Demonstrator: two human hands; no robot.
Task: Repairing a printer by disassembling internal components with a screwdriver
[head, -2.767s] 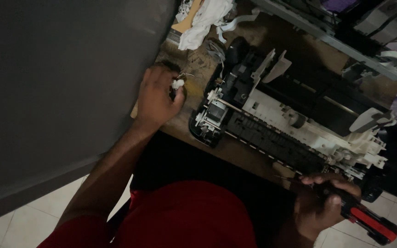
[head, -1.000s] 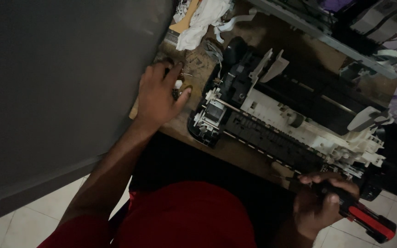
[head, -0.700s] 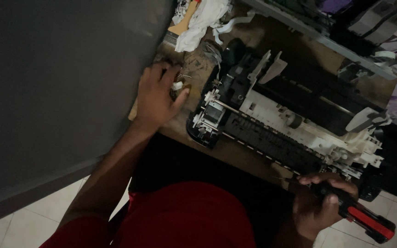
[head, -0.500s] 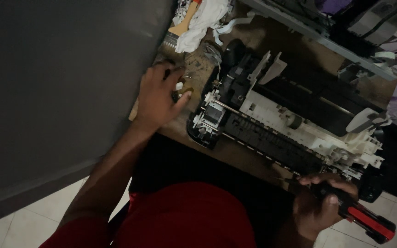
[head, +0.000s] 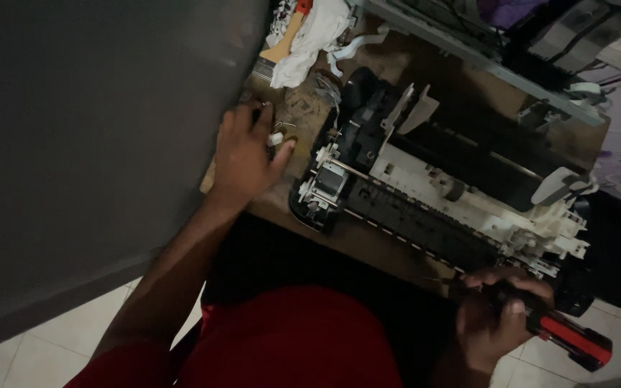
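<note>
On the wooden table [head: 389,61] below the head camera, I see a stripped-down printer [head: 440,187], its black and white plastic frame, rollers and a small motor block at its near-left end all laid bare. It lies slanted across the table, from upper left to lower right.

My left hand [head: 242,154] rests at the table's left edge, just beside a tall grey panel [head: 95,144] that fills the left of the view. Its fingers are curled over a small white part [head: 275,138]; I cannot tell whether they pinch it or only touch it. My right hand [head: 497,320] is at the printer's near-right corner, closed in a full fist around the black-and-red handle of a screwdriver [head: 555,332]. The tip is hidden, so I cannot tell whether it sits in a screw.

A crumpled white cloth [head: 310,39] and some loose bits lie at the far left of the table. White floor tiles [head: 59,345] show below.

What I judge could go wrong: the white part is tiny and near the table's edge, so a loose grip could drop it to the floor. The light is dim, so the screwdriver could slip off and crack thin white plastic. The printer's corner hangs near the table's edge, and a hard push there could shift it.
</note>
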